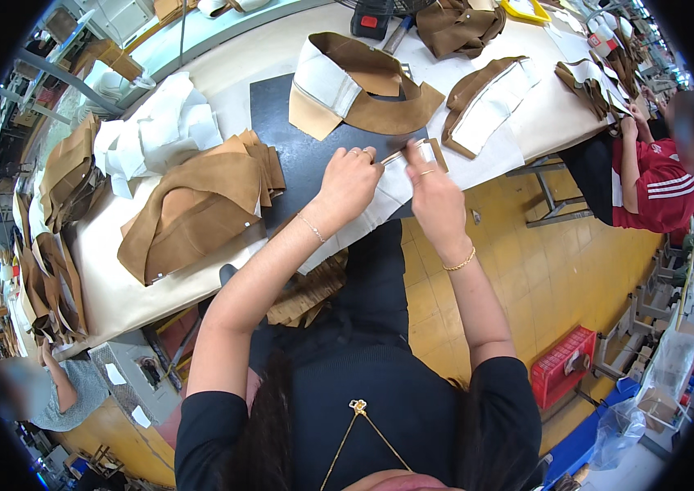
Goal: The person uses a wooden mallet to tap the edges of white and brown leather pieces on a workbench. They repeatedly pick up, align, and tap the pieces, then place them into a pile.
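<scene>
Both of my hands are over the near edge of the dark work board (269,110). A brown leather-like piece with a white backing (376,214) lies under them and hangs toward my lap. My left hand (349,182) is closed on its folded edge. My right hand (435,200) is curled at the right end of the same piece, its fingers smeared by motion. A dark blurred shape shows between the two hands; whether my right hand holds it I cannot make out. Just beyond lies a curved brown and white piece (396,110).
Stacked brown pieces (191,209) and white sheets (159,127) are on the left. Another brown and white panel (490,106) lies to the right. At the far edge are a hammer (398,36) and a brown heap (460,29). A co-worker in red (650,184) works at right.
</scene>
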Demonstrator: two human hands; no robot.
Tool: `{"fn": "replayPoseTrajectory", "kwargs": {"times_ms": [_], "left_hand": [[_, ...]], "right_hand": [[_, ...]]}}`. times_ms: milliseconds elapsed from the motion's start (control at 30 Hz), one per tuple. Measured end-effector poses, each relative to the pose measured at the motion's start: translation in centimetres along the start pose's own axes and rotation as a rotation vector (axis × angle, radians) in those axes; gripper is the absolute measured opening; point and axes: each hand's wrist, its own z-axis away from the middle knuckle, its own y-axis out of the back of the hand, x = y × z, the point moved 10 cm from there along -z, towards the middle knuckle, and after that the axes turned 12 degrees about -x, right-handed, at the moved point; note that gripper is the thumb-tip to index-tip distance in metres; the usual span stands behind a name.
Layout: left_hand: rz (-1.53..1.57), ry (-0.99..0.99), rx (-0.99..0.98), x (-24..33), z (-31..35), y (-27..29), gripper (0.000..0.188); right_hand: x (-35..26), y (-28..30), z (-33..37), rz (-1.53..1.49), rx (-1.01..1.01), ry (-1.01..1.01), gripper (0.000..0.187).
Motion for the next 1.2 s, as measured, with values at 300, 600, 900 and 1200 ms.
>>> {"fn": "replayPoseTrajectory", "kwargs": {"times_ms": [300, 600, 900, 1200], "left_hand": [[0.181, 0.033, -0.086, -1.8, 1.3, 0.2, 0.012], [0.658, 0.252, -0.204, -5.1, 2.5, -1.2, 0.019], [0.125, 0.081, -0.093, -1.6, 3.1, 0.1, 0.016], [0.42, 0.225, -0.1, -3.9, 4.7, -0.9, 0.021]], "right_hand": [[-0.8, 1.4, -0.3, -0.173, -0.019, -0.064, 0.039], [-0.6, -2.6, 0.5, 0.086, -0.247, -0.006, 0.045], [-2.2, -2.3, 1.1, 0.058, -0.232, 0.02, 0.044], [-1.5, -3.6, 2.0, 0.062, -0.284, -0.037, 0.046]]}}
